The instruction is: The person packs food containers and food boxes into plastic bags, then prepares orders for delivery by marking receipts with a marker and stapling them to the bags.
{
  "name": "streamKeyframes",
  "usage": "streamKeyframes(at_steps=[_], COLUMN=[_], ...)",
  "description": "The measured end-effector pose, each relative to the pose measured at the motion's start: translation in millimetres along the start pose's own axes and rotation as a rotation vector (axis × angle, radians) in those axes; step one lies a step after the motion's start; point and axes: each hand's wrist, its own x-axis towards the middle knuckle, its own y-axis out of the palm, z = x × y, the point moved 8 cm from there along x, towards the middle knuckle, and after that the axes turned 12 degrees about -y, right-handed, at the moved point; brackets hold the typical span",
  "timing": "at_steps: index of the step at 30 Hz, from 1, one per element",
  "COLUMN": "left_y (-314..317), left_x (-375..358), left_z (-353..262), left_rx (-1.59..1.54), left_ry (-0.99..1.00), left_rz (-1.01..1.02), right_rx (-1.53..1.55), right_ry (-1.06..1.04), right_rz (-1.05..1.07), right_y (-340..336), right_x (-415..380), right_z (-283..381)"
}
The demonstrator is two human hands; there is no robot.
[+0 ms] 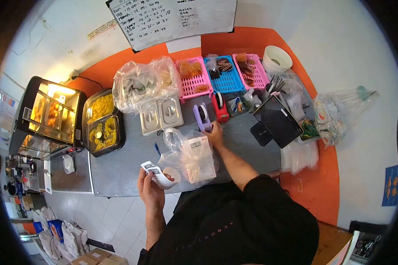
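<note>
My left hand (151,189) is closed on a curling printed paper receipt (153,168), raised over the table's front edge. My right hand (215,134) reaches forward, its fingers bent against the near end of a purple tape dispenser (202,118); whether a strip of tape is between them is too small to see. Between my forearms lies a clear plastic bag (176,142) around a white and orange box (199,160) with a printed label. Just behind the dispenser stands a red tape dispenser (219,108).
Lidded steel containers (170,112) and pink (193,81) and blue (227,78) baskets stand behind. A black tablet (280,121) is at right. Left are a tray of yellow food (103,134) and a lit display warmer (53,115). A blue pen (157,149) lies near the bag.
</note>
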Motion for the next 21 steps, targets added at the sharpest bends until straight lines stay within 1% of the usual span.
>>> streamKeyframes(at_steps=[2, 4, 5, 6, 7, 9, 10, 11, 13, 14, 15, 16, 17, 18, 19, 20, 21], left_y=[14.7, 34.9, 33.9, 37.4, 41.7, 45.5, 48.3, 53.7, 62.5, 67.4, 71.2, 85.8, 85.4, 86.5, 95.4, 90.4, 82.7], left_x=[4.7, 5.8, 7.4, 7.5, 6.7, 3.9, 1.5, -0.9, -0.9, 0.3, 1.5, -1.0, 1.3, 3.4, 1.9, 3.1, 9.9], left_z=[2.6, 4.7, 9.0, 9.5, 10.5, 15.1, 17.7, 22.6, 33.8, 42.2, 48.1, 50.7, 56.5, 63.3, 65.3, 69.9, 78.0], left_rx=[0.029, 0.043, 0.035, 0.035, 0.039, 0.056, 0.052, 0.016, -0.025, 0.021, 0.068, 0.148, 0.194, 0.241, 0.23, 0.23, 0.312], left_ry=[0.009, 0.025, 0.008, 0.019, 0.03, 0.031, 0.024, -0.018, -0.06, -0.091, -0.12, -0.176, -0.17, -0.164, -0.178, -0.179, -0.176], left_rz=[-0.003, 0.071, -0.004, -0.007, 0.018, 0.097, 0.088, 0.085, 0.079, 0.092, 0.104, 0.275, 0.264, 0.253, 0.264, 0.258, 0.233], right_rx=[-0.053, -0.072, 0.036, 0.143, 0.15, -0.104, -0.237, -0.242, -0.102, -0.104, 0.046, 0.196, 0.32, 0.32, 0.538, 0.758, 0.751], right_ry=[-0.052, -0.039, 0.044, 0.121, 0.113, 0.119, 0.129, 0.133, 0.24, 0.241, 0.362, 0.485, 0.655, 0.657, 0.652, 0.641, 0.58], right_rz=[-0.224, -0.235, -0.233, -0.232, -0.232, -0.405, -0.483, -0.472, -0.186, -0.179, -0.136, -0.091, -0.08, -0.069, -0.073, -0.082, -0.087], right_y=[-0.2, -1.7, -5.5, -12.2, -19.7, -62.8, -79.9, -83.5, -54.1, -54.6, -48.1, -40.6, -53.1, -55.2, -53.8, -51.1, -50.2], right_x=[11.2, 16.7, 16.7, 23.1, 30.6, 32.3, 23.1, 23.9, 45.7, 53.3, 56.8, 53.3, 49.3, 45.7, 42.2, 40.9, 37.9], right_z=[4.5, 7.8, 1.2, -0.9, -5.2, -19.3, -28.6, -40.3, -87.9, -91.9, -102.6, -108.7, -83.0, -86.0, -90.5, -92.3, -97.6])
